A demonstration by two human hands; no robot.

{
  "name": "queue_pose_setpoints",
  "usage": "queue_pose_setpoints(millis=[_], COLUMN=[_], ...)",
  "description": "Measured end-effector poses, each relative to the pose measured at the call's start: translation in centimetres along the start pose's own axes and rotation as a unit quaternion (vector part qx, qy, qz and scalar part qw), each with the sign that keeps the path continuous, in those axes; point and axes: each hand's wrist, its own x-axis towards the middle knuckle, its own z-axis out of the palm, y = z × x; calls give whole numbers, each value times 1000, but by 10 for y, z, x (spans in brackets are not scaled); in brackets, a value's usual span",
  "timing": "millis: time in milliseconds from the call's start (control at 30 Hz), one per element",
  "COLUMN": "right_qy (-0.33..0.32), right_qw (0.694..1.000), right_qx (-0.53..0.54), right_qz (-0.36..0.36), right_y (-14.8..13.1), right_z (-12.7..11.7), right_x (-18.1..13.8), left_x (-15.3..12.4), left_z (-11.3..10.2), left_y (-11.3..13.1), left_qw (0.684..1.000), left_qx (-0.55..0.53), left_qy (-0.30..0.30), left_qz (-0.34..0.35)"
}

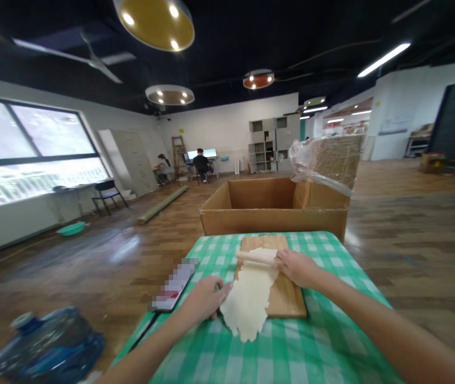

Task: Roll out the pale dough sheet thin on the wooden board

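A thin, ragged-edged sheet of dough (249,304) lies over a wooden board (289,298) and hangs past its lower left onto the cloth. Across the sheet's far end sits a rolling pin (243,256), with dough apparently wrapped over it. My right hand (297,266) is closed round the pin's right end. At the dough's left edge, my left hand (207,298) has its thumb and fingers drawn together on the rim; the fingertips are partly hidden.
A green-and-white checked cloth (211,357) covers the table. Left of the board lies a phone-like device (175,285) with a cable. Beyond the table stands a big open cardboard box (271,220). A large water bottle (47,346) is at lower left. Two people sit far off.
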Motion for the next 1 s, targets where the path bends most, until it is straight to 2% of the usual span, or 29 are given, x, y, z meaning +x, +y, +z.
queue_pose_setpoints(millis=[100, 167, 233, 300, 400, 500, 633, 733, 800, 867, 1000], right_qy=[-17, -17, -2, 20, 46, 46, 3, -27, -33, -21, 19], right_qw=[999, 999, 998, 997, 994, 995, 998, 997, 996, 997, 998], right_qx=[-32, -42, -48, -54, -62, -75, -56, -32, -29, -35, -57], right_qz=[-19, -29, -43, -61, -72, -40, 30, 65, 72, 66, 34], right_y=[1, 2, 4, 7, 15, 25, 40, 48, 51, 51, 44], right_z=[6, 11, 17, 23, 33, 40, 43, 44, 45, 47, 51], right_x=[14, 25, 36, 47, 65, 91, 134, 158, 165, 162, 139], left_x=[13, 34, 64, 98, 143, 181, 228, 256, 263, 258, 222], left_z=[-14, -9, 4, 21, 37, 38, 31, 29, 30, 31, 35], left_y=[1, 4, 7, 9, 10, 9, 5, 1, -1, -2, 3], left_qw=[971, 944, 919, 900, 893, 891, 872, 871, 869, 863, 862], left_qx=[118, 163, 216, 264, 301, 327, 378, 390, 391, 392, 384], left_qy=[161, 195, 185, 150, 137, 135, 90, 68, 66, 73, 113], left_qz=[135, 209, 272, 314, 306, 284, 297, 292, 295, 311, 311])
